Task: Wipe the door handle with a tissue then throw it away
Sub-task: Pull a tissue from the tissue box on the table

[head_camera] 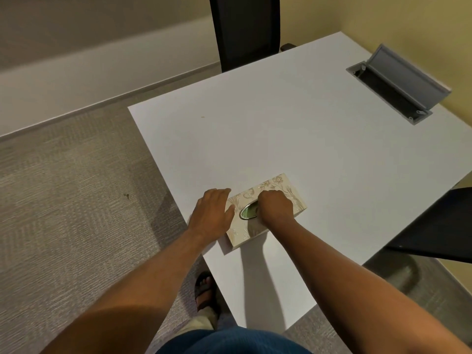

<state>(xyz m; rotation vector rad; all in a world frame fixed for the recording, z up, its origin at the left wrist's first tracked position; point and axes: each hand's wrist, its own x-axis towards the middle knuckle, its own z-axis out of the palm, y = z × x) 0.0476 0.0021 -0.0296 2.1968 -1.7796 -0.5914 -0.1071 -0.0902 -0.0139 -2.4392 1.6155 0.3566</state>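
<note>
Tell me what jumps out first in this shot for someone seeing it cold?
Both hands meet at a patterned tissue box near the front edge of the white table: the left hand lies flat against its left end, and the right hand is curled at the oval opening on top. Far right on the table, a grey cable hatch stands propped open. A dark chair back rises behind the table's far edge.

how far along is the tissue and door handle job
Nothing is done yet. In hand: the left hand steadies the tissue box on the white table while the right hand reaches into its oval opening. No tissue is visibly out. Wiping and binning remain.
</note>
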